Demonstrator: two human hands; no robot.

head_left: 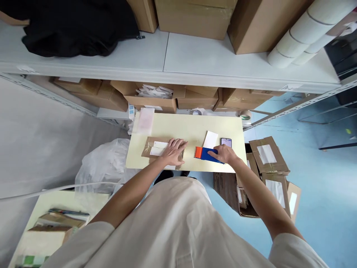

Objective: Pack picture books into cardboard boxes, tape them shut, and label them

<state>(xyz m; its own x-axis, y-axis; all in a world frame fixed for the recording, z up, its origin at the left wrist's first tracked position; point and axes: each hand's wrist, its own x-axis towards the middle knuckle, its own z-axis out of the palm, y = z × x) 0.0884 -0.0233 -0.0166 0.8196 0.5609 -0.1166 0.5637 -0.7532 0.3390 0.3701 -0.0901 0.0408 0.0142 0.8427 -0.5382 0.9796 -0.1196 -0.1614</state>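
My left hand lies with fingers spread on a flat brown cardboard parcel, near its right end. White labels show on the parcel beside my fingers. My right hand is closed on the right part of a blue tape dispenser with an orange end, which points left. Just behind the dispenser is a white slip of paper. A phone with its screen lit lies right behind my right hand.
The pale yellow table stands against a grey shelf loaded with cartons. Opened cardboard boxes are piled at the right. Clear plastic wrap bulges at the left. A tape roll sits at the far right corner.
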